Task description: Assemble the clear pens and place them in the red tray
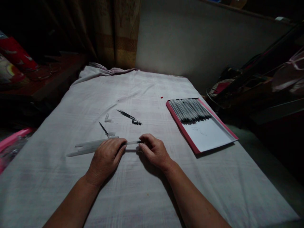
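Between my two hands lies a clear pen (pixel 133 142) with a dark end, held level just above the cloth. My left hand (pixel 108 155) is closed on its left part, and my right hand (pixel 154 150) pinches the dark right end. Several clear pen barrels (pixel 86 147) lie by my left hand, partly hidden under it. A thin dark refill (pixel 103 128) rests beside them. Farther off are more dark refills (pixel 127 114), a small group of black caps or plugs (pixel 136 123) and short clear pieces (pixel 108 118).
A shallow red-edged box (pixel 182 134) on the right holds a row of clear pens (pixel 190 109) with black ends. A tiny red piece (pixel 161 97) lies near it. The pale checked cloth (pixel 147 196) covers the table. A red-patterned container (pixel 17 53) stands far left.
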Tool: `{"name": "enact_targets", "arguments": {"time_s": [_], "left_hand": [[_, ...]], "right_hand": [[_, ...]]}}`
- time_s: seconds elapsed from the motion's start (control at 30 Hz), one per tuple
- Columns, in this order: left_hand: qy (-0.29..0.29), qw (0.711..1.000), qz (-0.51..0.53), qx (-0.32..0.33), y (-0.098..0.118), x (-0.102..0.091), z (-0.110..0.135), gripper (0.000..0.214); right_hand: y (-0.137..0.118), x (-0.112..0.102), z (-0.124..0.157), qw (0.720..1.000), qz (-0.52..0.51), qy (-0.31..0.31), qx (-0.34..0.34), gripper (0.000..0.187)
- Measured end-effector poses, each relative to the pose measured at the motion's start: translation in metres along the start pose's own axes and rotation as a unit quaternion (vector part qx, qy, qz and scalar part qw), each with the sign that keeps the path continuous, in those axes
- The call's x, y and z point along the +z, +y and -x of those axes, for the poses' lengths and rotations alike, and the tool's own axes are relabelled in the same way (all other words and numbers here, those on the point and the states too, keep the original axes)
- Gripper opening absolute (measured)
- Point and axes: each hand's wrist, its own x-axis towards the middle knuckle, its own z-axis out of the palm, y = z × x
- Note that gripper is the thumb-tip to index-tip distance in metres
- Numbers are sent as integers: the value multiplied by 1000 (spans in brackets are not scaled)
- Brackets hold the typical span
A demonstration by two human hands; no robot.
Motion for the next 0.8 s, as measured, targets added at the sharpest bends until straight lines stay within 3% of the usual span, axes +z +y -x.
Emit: {"name": "enact_targets", "arguments": {"time_s": [0.8], "left_hand": [[-15,1000,12,-11,-1,1,2,19]], "right_hand": [[-1,-1,1,998,52,-19,-23,15]]}}
